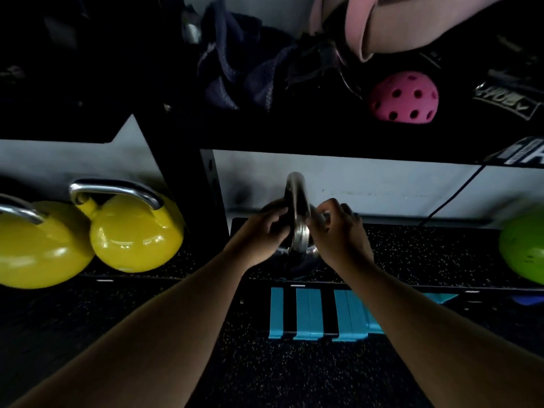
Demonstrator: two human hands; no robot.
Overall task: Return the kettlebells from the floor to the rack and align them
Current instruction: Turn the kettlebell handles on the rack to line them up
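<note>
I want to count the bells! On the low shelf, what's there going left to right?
Yellow kettlebell at the edge → second yellow kettlebell → dark kettlebell with left hand and right hand on it → green kettlebell.

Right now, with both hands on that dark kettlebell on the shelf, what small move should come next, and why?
Probably turn the dark kettlebell so its handle runs sideways. Both the left hand and right hand hold it on the rack shelf, but its handle points toward the camera, unlike the yellow kettlebells nearby.
</note>
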